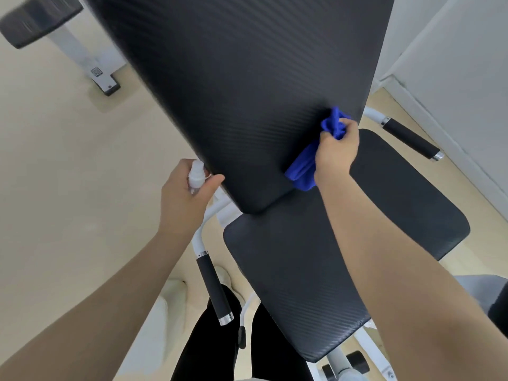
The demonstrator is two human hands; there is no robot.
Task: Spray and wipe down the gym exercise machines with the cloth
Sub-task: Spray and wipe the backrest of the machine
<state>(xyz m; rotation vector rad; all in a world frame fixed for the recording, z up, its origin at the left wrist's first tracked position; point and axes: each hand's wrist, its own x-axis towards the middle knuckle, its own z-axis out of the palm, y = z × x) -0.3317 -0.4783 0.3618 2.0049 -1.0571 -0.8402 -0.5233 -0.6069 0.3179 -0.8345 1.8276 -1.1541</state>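
Note:
A gym machine fills the view, with a tall black textured back pad [242, 86] and a black seat pad [324, 259] below it. My right hand [336, 151] grips a bunched blue cloth [303, 167] and presses it against the lower right of the back pad. My left hand [182, 200] holds a small white spray bottle [196, 176] beside the pad's lower left edge, its thumb touching the pad's edge.
White frame tubes carry black grip handles at the seat's left [214, 290] and at the right [411, 138]. Another padded machine [38, 23] on a white post stands at the upper left on the beige floor. A white wall [453, 64] runs along the right.

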